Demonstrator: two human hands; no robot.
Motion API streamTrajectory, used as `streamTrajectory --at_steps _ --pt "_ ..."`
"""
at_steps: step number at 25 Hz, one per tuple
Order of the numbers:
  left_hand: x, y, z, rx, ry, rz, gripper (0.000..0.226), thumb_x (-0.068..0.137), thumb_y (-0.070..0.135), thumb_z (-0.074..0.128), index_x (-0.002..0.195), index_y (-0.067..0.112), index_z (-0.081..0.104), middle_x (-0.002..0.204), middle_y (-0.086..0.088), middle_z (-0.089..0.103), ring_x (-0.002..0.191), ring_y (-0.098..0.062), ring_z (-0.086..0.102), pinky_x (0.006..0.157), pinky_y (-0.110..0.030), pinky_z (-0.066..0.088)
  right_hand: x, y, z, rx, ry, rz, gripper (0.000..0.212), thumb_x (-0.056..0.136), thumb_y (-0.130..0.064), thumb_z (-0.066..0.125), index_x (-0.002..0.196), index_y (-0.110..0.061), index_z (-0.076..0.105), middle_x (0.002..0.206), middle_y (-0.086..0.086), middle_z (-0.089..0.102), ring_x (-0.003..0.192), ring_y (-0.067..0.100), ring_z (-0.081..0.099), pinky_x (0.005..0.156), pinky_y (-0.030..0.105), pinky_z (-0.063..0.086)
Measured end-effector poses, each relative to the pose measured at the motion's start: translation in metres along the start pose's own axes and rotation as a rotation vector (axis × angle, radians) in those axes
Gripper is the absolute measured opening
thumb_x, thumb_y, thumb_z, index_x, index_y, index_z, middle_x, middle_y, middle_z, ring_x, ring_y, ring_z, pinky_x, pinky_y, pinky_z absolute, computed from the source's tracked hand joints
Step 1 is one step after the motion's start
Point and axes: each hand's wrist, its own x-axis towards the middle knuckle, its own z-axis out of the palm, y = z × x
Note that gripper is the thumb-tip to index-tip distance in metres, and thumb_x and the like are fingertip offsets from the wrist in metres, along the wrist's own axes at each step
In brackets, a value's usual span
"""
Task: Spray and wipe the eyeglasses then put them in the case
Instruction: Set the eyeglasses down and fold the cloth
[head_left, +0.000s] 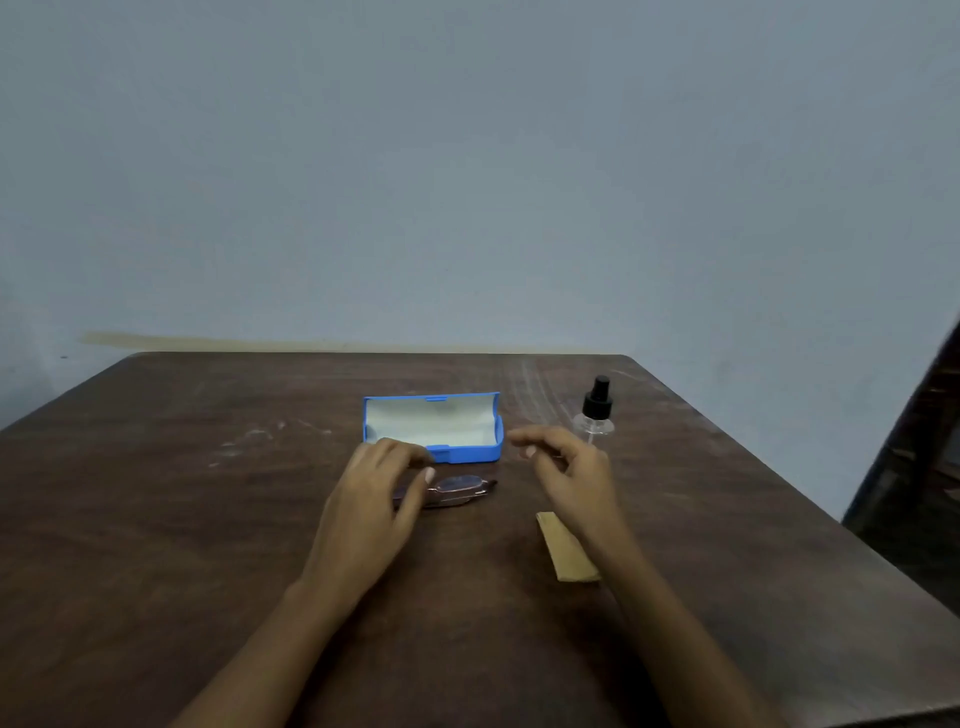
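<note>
Two-handed start: curves left hand (374, 486) over folded eyeglasses (460, 486) on table (156, 519) before open case (470, 453), hold unclear. Hovers right hand (569, 462), loose and empty, by spray bottle (596, 410), probably to spray first

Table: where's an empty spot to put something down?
Bare: the left side of the table, left of the blue case and left hand; also the far strip behind the case. Crowded: the middle and right, with eyeglasses, right hand, tan cloth and spray bottle.
</note>
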Motion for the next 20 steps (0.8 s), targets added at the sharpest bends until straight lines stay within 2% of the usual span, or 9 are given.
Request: streamTrajectory --at_steps 3,7,10,12,14,16,20 --pt "0.003 0.02 0.016 -0.057 -0.087 0.08 0.024 0.084 0.037 0.044 0.089 0.021 0.06 0.088 0.01 0.06 0.085 -0.003 0.047 0.077 -0.014 0.035 -0.006 0.007 -0.019 0.019 0.061 0.02 0.031 0.084 0.006 0.049 0.092 -0.015 0.071 0.088 -0.01 0.067 0.084 -0.005 0.061 0.076 0.013 0.048" --pt "0.002 0.055 0.041 -0.095 -0.298 0.189 0.025 0.086 0.042 0.05 0.103 0.025 0.059 0.104 0.011 0.058 0.099 -0.002 0.046 0.086 -0.018 0.037 -0.016 0.021 -0.042 -0.061 0.036 0.079 0.036 0.08 0.013 0.045 0.087 -0.011 0.072 0.081 -0.008 0.066 0.073 -0.013 0.059 0.069 0.006 0.045" --pt "-0.001 0.079 0.057 -0.021 -0.421 0.195 0.039 0.08 0.054 0.053 0.107 0.026 0.055 0.108 0.01 0.056 0.1 -0.006 0.045 0.086 -0.023 0.04 -0.026 0.033 -0.051 -0.152 0.036 0.059 0.036 0.076 0.015 0.046 0.085 -0.009 0.072 0.082 0.001 0.069 0.071 -0.013 0.058 0.066 0.004 0.042" --pt "-0.002 0.091 0.066 0.071 -0.42 0.193 0.049 0.075 0.06 0.054 0.109 0.025 0.054 0.109 0.008 0.056 0.102 -0.01 0.047 0.086 -0.025 0.038 -0.031 0.037 -0.053 -0.17 0.011 0.076 0.035 0.076 0.015 0.046 0.087 -0.007 0.072 0.08 0.002 0.067 0.066 -0.012 0.057 0.063 0.001 0.04" --pt "-0.003 0.098 0.072 0.123 -0.407 0.185 0.052 0.075 0.058 0.056 0.112 0.022 0.052 0.113 0.005 0.056 0.105 -0.014 0.048 0.087 -0.026 0.036 -0.033 0.037 -0.052 -0.187 -0.013 0.08 0.033 0.077 0.012 0.048 0.088 -0.008 0.072 0.077 -0.003 0.064 0.065 -0.014 0.056 0.062 -0.001 0.039" --pt "-0.003 0.102 0.076 0.125 -0.401 0.147 0.048 0.078 0.051 0.055 0.115 0.02 0.05 0.117 0.002 0.054 0.108 -0.016 0.048 0.087 -0.027 0.036 -0.033 0.037 -0.05 -0.203 -0.034 0.064 0.031 0.077 0.009 0.051 0.089 -0.009 0.072 0.078 -0.004 0.064 0.07 -0.014 0.055 0.064 -0.002 0.037" --pt "-0.003 0.1 0.077 0.06 -0.384 0.055 0.032 0.082 0.039 0.054 0.104 0.017 0.054 0.107 0.0 0.056 0.102 -0.017 0.052 0.081 -0.029 0.04 -0.032 0.038 -0.049 -0.176 -0.045 0.064 0.029 0.078 0.009 0.051 0.088 -0.009 0.072 0.08 -0.005 0.064 0.068 0.003 0.058 0.062 -0.001 0.039"
